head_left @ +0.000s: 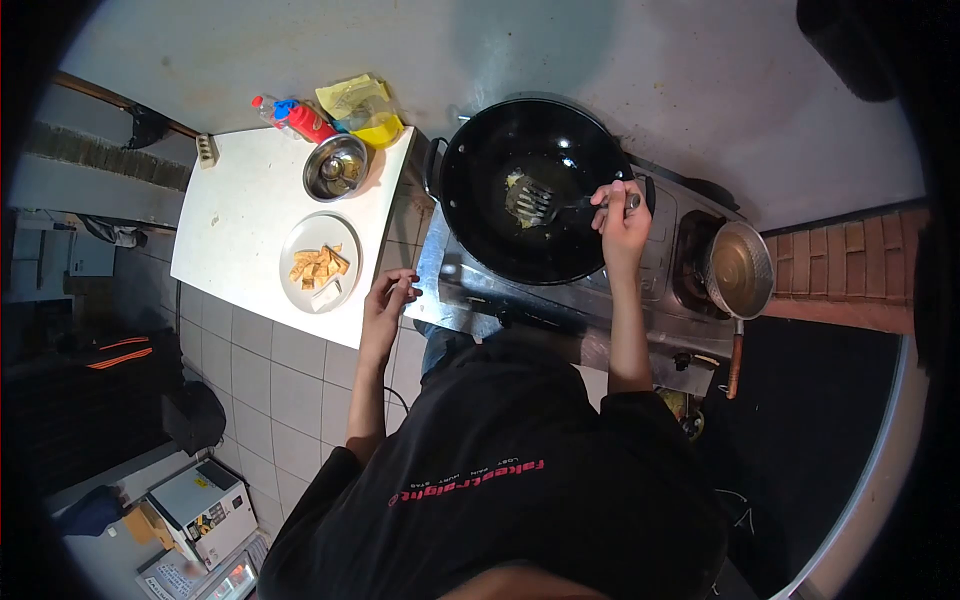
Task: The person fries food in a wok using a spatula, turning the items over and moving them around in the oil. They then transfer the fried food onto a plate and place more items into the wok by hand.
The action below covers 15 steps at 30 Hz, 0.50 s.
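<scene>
My right hand (624,228) is closed round the handle of a slotted spatula (537,204), over the right side of a large black wok (478,210). The spatula's head rests low in the wok, touching or just over some small pale-yellow bits of food (517,190) in a shiny liquid. My left hand (384,304) hangs in the air between the white table and the stove, fingers loosely bent and apart, holding nothing. Nearest to it is a plate (291,262) with browned food pieces (318,266) and a white block (326,295).
On the white table (230,220) stand a steel bowl (336,168), a red bottle (310,123) and a yellow package (358,97). The metal stove (560,318) bears the wok and, at right, a saucepan (740,270) whose handle juts past the front edge.
</scene>
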Motion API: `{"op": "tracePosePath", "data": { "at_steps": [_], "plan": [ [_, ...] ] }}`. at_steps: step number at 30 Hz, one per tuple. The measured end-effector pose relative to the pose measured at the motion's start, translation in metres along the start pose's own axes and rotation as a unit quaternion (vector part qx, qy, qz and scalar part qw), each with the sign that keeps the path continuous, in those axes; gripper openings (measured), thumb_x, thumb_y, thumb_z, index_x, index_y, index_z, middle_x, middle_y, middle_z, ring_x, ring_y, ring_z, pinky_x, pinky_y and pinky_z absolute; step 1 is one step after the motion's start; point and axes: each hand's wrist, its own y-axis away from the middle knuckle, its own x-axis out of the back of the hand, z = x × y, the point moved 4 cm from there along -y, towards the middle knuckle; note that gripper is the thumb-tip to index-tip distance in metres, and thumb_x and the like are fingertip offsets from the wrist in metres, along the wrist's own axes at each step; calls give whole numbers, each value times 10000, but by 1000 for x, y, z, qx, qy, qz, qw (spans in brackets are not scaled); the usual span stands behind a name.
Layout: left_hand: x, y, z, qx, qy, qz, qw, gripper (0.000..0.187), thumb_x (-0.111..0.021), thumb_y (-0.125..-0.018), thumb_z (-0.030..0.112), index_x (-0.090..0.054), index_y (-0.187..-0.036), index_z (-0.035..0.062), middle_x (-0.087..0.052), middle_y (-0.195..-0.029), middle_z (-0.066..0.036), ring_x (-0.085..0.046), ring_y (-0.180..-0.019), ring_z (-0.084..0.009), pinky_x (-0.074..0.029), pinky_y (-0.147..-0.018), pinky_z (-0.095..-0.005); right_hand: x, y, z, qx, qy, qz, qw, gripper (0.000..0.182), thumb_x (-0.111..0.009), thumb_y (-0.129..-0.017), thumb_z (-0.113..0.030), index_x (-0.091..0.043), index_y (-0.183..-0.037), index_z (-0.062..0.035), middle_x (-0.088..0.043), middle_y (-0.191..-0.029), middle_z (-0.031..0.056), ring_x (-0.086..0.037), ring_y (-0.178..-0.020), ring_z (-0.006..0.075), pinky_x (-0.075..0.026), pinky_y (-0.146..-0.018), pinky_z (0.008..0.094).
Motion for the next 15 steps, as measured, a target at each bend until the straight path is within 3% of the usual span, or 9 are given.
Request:
{"op": "tracePosePath", "data": {
  "at_steps": [15],
  "plan": [
    [1, 1, -2, -3, -1, 0, 1000, 249, -517, -1009, 204, -607, -1125, 3, -637, -1021, -69, -614, -894, -135, -487, -847, -278, -3, 1, -2, -20, 13, -3, 1000, 259, -433, -1041, -198, -523, -839, -62, -614, -775, 19, -480, -509, 41, -355, -460, 187]
  ]
}}
